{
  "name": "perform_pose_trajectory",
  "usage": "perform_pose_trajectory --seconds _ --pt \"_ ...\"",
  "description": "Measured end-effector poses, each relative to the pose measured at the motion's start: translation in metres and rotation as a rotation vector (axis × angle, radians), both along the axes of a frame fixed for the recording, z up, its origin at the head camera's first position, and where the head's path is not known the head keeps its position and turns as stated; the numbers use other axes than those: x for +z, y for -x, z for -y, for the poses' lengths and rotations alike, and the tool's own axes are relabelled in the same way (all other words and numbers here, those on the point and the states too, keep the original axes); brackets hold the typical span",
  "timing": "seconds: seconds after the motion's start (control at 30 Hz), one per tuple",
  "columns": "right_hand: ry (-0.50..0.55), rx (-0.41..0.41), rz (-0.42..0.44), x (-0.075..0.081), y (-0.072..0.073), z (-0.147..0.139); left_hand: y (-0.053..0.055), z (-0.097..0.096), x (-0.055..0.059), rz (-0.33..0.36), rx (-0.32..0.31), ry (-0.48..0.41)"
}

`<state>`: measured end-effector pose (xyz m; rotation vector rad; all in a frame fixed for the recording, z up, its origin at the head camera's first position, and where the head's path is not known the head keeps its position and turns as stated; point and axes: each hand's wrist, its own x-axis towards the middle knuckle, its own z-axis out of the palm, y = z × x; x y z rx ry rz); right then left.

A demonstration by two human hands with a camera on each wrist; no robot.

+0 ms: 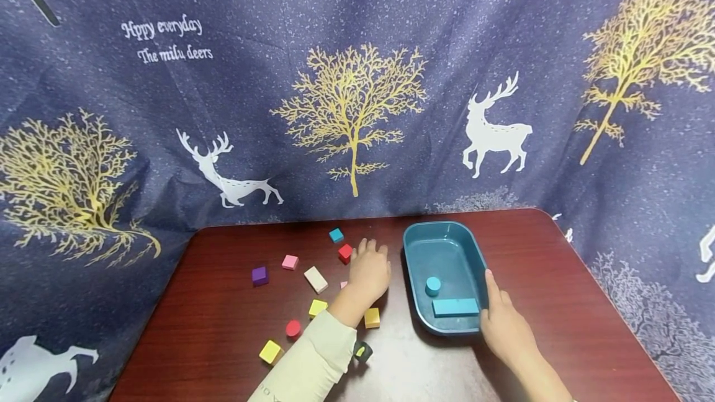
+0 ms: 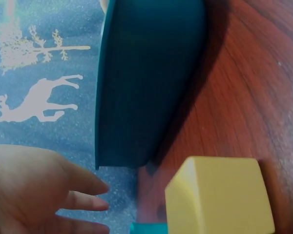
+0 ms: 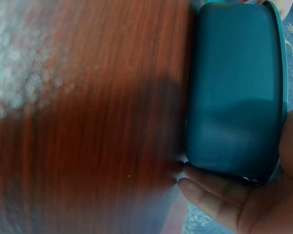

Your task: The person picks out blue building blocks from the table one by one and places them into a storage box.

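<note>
My left hand [image 1: 368, 275] is over the table just right of a red cube [image 1: 346, 254], fingers extended and nothing in its grasp. A pink block [image 1: 344, 285] is partly hidden by that hand. In the left wrist view, a yellow block [image 2: 219, 195] looms close below the left hand [image 2: 44, 192]. My right hand [image 1: 505, 327] holds a dark teal tray [image 1: 412, 278] by its right side, thumb at the rim. The right wrist view has the right hand's fingers [image 3: 212, 195] against the tray's outer wall. Inside the tray lie a blue cylinder [image 1: 432, 286] and a long blue block [image 1: 455, 308].
Left of the left arm are scattered blocks: purple [image 1: 259, 276], pink [image 1: 290, 262], cream [image 1: 316, 280], yellow [image 1: 270, 352] and a red round one [image 1: 293, 329]. A blue block [image 1: 336, 236] lies near the back edge. A patterned curtain [image 1: 380, 23] hangs behind the table.
</note>
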<state>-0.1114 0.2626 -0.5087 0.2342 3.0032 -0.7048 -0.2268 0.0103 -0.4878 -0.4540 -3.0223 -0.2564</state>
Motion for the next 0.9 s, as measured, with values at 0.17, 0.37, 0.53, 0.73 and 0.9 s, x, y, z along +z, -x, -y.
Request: perform_pose_trajectory --seconds 0.17,0.37,0.53,0.73,0.9 --pt "0.005 -0.006 0.020 0.000 0.000 0.000 0.002 0.004 -0.007 -0.011 0.006 0.019" --pt "0.009 -0.012 0.033 0.000 0.001 0.000 0.003 0.007 -0.010 -0.009 -0.001 0.012" --pt "0.009 -0.010 0.019 0.000 0.001 0.000 0.003 0.008 -0.011 0.010 0.007 0.004" --pt "0.010 -0.009 0.016 -0.002 0.002 -0.001 0.003 0.010 -0.014 0.034 0.007 0.010" --pt "0.005 -0.006 -0.001 -0.003 0.001 -0.001 0.004 0.010 -0.013 0.040 0.002 0.007"
